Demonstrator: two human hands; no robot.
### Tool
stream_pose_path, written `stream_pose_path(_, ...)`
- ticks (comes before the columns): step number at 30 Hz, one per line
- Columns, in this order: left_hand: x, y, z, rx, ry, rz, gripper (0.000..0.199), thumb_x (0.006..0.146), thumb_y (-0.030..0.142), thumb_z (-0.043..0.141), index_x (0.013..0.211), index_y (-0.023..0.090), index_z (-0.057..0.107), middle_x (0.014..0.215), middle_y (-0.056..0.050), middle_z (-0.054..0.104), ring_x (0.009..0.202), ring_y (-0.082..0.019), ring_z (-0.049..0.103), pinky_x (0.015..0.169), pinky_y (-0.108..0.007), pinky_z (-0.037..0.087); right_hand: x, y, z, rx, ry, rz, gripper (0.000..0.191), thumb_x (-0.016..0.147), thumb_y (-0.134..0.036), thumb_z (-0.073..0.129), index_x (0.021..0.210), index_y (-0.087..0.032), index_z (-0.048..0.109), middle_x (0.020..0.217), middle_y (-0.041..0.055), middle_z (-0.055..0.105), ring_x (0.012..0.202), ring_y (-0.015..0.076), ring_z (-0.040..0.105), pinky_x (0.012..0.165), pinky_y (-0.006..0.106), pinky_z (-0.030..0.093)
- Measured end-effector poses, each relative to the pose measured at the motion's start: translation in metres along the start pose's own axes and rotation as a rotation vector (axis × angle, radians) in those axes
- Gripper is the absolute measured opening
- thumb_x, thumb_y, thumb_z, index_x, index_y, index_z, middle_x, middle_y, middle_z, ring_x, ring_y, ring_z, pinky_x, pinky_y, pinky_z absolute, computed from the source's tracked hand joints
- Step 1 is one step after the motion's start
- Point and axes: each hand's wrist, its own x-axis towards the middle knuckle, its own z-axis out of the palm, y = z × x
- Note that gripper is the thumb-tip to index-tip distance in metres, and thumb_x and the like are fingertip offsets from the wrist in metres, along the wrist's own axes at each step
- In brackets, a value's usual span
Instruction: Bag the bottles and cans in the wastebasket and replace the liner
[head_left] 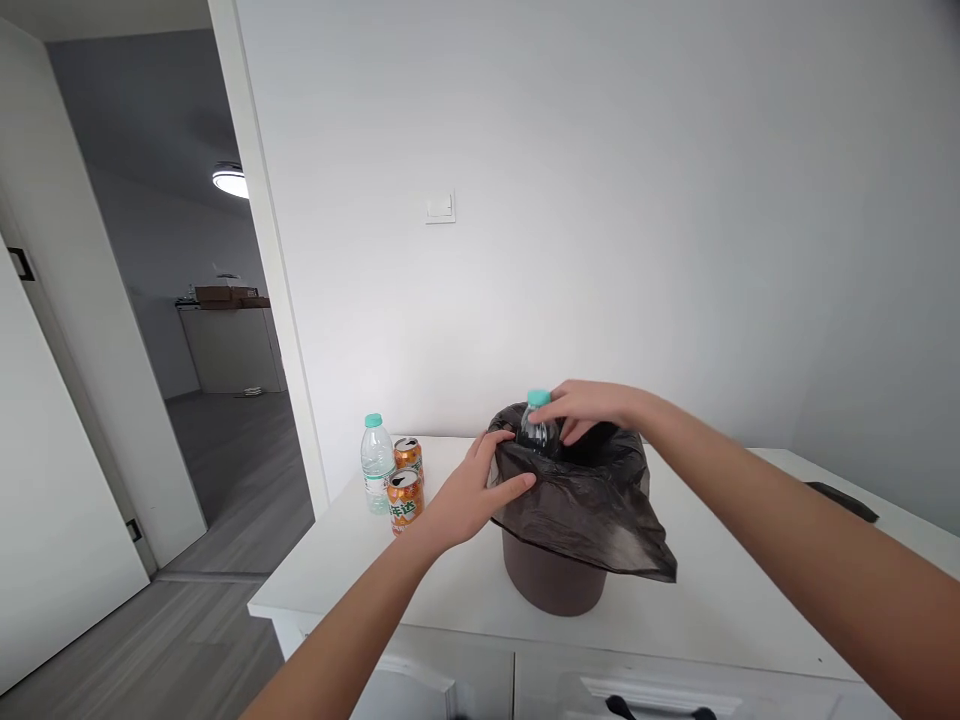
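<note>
A brown bin (553, 580) stands on the white cabinet top, lined with a thin black bag (592, 515) folded over its rim. Inside the mouth of the bag a clear bottle (538, 434) with a teal cap stands upright. My right hand (589, 405) reaches over the bin, its fingers round the bottle's neck just below the cap. On the left side of the rim lies my left hand (476, 490), thumb and fingers spread apart against the bag. The bottle's lower part is hidden in the bag.
Left of the bin stand a second clear bottle (376, 465) with a teal cap and two orange cans (405, 503), (409, 455). A dark flat object (844, 500) lies at the far right. Behind is a wall with a switch (440, 208); an open doorway is at left.
</note>
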Motion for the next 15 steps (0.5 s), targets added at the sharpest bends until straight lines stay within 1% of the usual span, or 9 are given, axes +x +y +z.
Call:
stream_pose_path(1, 0.0, -0.001, 0.001, -0.016, 0.002, 0.007, 0.063, 0.086, 0.057, 0.055, 0.14, 0.031, 0.04, 0.148, -0.007, 0.041, 0.133, -0.031, 0.041, 0.109, -0.046, 0.036, 0.005, 0.0, 0.009, 0.003, -0.078, 0.054, 0.044, 0.068, -0.052, 0.074, 0.092, -0.016, 0.067, 0.099, 0.0103, 0.07, 0.08, 0.0191, 0.068, 0.07, 0.026, 0.057)
stream_pose_path(3, 0.001, -0.003, 0.002, -0.039, -0.008, 0.007, 0.065, 0.085, 0.058, 0.055, 0.141, 0.029, 0.038, 0.141, -0.008, 0.049, 0.128, -0.031, 0.046, 0.106, -0.045, 0.038, 0.013, 0.001, 0.023, -0.048, -0.191, 0.149, 0.034, 0.068, -0.041, 0.075, 0.087, -0.015, 0.065, 0.092, 0.0088, 0.071, 0.079, 0.0186, 0.069, 0.072, 0.026, 0.057)
stream_pose_path(5, 0.001, -0.006, 0.003, -0.055, -0.024, 0.005, 0.067, 0.085, 0.059, 0.054, 0.142, 0.03, 0.036, 0.136, -0.008, 0.053, 0.124, -0.03, 0.049, 0.103, -0.044, 0.04, 0.021, 0.003, 0.031, -0.154, -0.256, 0.219, 0.025, 0.069, -0.034, 0.073, 0.083, -0.015, 0.064, 0.084, 0.0072, 0.071, 0.075, 0.0189, 0.069, 0.07, 0.027, 0.057)
stream_pose_path(7, 0.001, -0.009, 0.005, -0.067, -0.03, 0.004, 0.067, 0.085, 0.059, 0.054, 0.143, 0.031, 0.035, 0.132, -0.007, 0.056, 0.121, -0.03, 0.052, 0.101, -0.043, 0.042, 0.032, 0.009, 0.036, -0.23, -0.298, 0.256, 0.021, 0.07, -0.031, 0.071, 0.082, -0.016, 0.063, 0.078, 0.0054, 0.07, 0.072, 0.0195, 0.069, 0.068, 0.029, 0.057)
stream_pose_path(11, 0.002, -0.015, 0.007, -0.1, -0.022, 0.021, 0.066, 0.086, 0.058, 0.055, 0.143, 0.031, 0.035, 0.133, -0.007, 0.055, 0.122, -0.029, 0.051, 0.102, -0.043, 0.042, 0.048, 0.018, 0.039, -0.259, -0.316, 0.27, 0.022, 0.072, -0.036, 0.07, 0.082, -0.017, 0.063, 0.079, 0.0048, 0.071, 0.074, 0.0204, 0.069, 0.07, 0.031, 0.056)
stream_pose_path(13, 0.003, -0.016, 0.008, -0.118, -0.027, 0.031, 0.068, 0.085, 0.058, 0.056, 0.145, 0.032, 0.034, 0.138, -0.007, 0.052, 0.125, -0.03, 0.049, 0.104, -0.044, 0.041, 0.046, 0.015, 0.036, -0.294, -0.298, 0.276, 0.025, 0.073, -0.04, 0.07, 0.079, -0.017, 0.062, 0.082, 0.0058, 0.072, 0.075, 0.0201, 0.07, 0.072, 0.03, 0.056)
stream_pose_path(15, 0.002, -0.019, 0.009, -0.136, -0.026, 0.048, 0.071, 0.086, 0.058, 0.056, 0.148, 0.033, 0.031, 0.145, -0.007, 0.046, 0.132, -0.031, 0.043, 0.107, -0.046, 0.038, 0.034, 0.004, 0.03, -0.329, -0.265, 0.271, 0.03, 0.074, -0.044, 0.069, 0.075, -0.016, 0.061, 0.085, 0.007, 0.072, 0.077, 0.0196, 0.07, 0.073, 0.029, 0.055)
